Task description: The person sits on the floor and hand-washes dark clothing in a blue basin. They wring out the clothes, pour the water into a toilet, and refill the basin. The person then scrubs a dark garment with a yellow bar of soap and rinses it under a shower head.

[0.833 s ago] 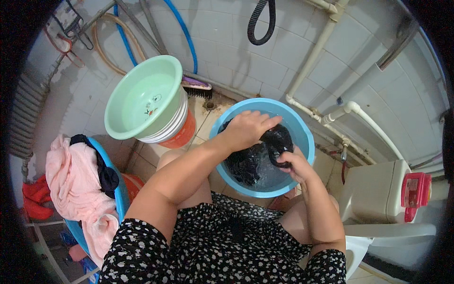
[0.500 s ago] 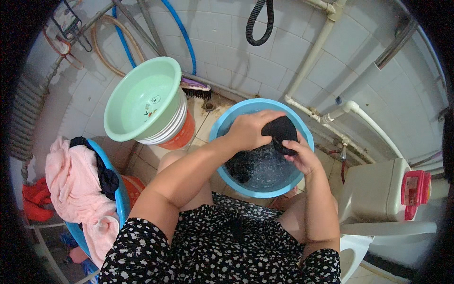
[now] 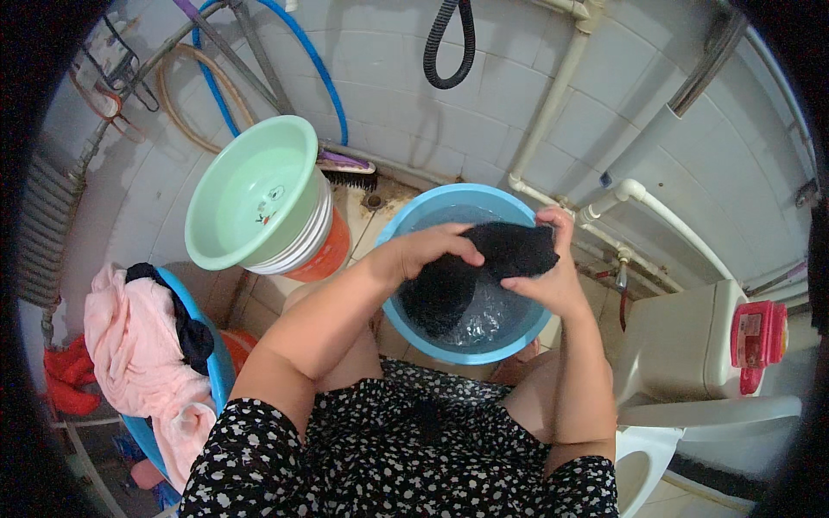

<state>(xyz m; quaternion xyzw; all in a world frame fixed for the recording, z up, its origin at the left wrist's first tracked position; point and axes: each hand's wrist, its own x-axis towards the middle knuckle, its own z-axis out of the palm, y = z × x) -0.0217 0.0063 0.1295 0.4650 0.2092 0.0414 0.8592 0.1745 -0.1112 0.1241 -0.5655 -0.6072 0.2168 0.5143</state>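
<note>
A blue basin [image 3: 458, 353] of water stands on the floor between my knees. Over it, a wet black cloth [image 3: 511, 248] stretches between my two hands; its exact kind does not show. My left hand [image 3: 432, 247] grips its left part, thumb on top and the other fingers mostly hidden behind. At the right end, my right hand [image 3: 557, 278] clasps the fabric between thumb and fingers. More black fabric hangs or lies at the basin's left side, in the water; whether it is the same piece I cannot tell. Bubbles and ripples show on the water's surface.
A pale green basin [image 3: 207, 207] sits on an orange and white bucket [image 3: 321, 250]. Left of me, a blue tub [image 3: 223, 367] holds pink cloth [image 3: 129, 337]. A brush [image 3: 347, 168] lies by the wall. Pipes [image 3: 553, 112] and a toilet [image 3: 673, 345] are at the right.
The bunched black cloth has been spread out sideways between my hands. My left hand has shifted left and lower, my right hand slightly right. The view has tilted a little.
</note>
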